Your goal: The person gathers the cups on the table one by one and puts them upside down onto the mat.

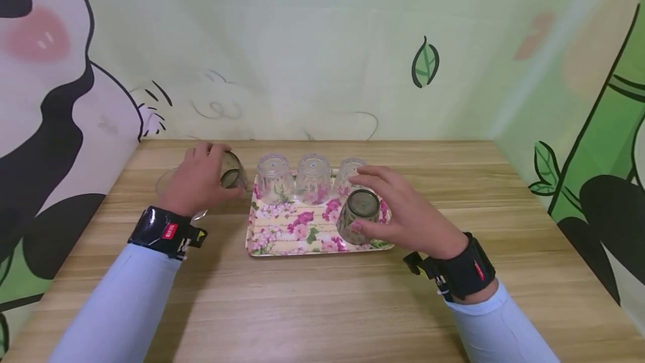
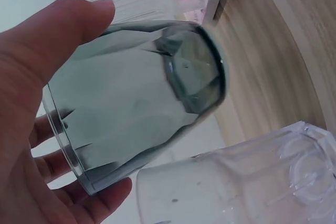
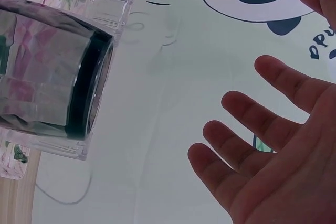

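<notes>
My left hand (image 1: 196, 181) grips a grey-tinted faceted glass (image 1: 234, 170) to the left of the floral tray (image 1: 297, 242). In the left wrist view the thumb lies on one side of that grey glass (image 2: 131, 93) and the fingers on the other. My right hand (image 1: 398, 212) is spread beside a second grey glass (image 1: 358, 220), which stands upside down at the tray's front right. The right wrist view shows the straight fingers (image 3: 252, 114) apart from this grey glass (image 3: 42, 66). Three clear glasses stand upside down along the tray's back, the middle clear glass (image 1: 313, 178) among them.
Another clear glass (image 2: 241, 182) is close to the left hand, mostly hidden behind it in the head view. The wooden table (image 1: 302, 307) ends at a cartoon-printed backdrop (image 1: 312, 71) behind and at both sides.
</notes>
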### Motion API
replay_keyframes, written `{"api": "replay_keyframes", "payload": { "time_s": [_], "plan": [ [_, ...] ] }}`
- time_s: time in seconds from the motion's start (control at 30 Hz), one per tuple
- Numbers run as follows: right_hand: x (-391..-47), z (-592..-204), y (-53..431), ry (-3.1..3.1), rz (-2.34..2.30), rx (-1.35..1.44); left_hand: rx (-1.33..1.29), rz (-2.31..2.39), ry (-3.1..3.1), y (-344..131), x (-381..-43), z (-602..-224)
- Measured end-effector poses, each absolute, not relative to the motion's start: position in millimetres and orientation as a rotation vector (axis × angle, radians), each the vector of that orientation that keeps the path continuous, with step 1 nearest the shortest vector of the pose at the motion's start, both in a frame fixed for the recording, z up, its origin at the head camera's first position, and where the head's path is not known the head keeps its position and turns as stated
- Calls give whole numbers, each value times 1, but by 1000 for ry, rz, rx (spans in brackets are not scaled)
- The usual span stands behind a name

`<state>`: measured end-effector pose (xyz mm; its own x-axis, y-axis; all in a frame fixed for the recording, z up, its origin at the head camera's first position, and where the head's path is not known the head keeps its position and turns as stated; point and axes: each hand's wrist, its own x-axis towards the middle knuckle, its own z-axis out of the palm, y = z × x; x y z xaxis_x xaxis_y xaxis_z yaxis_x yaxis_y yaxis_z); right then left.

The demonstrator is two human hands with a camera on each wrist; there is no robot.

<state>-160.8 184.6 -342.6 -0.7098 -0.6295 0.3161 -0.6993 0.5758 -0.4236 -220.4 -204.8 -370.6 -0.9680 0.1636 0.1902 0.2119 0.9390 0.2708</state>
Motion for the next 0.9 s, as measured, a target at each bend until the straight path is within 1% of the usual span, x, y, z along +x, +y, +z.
{"api": "replay_keyframes", "payload": {
  "time_s": [0.43,0.9],
  "plan": [
    [-160,-342,185,-2704,804,1095,-298,-381,-2756,-207,-214,-367],
    [-161,-342,185,-2692,804,1100,-301,-499,-2506,-206,-201,-358]
  ]
}}
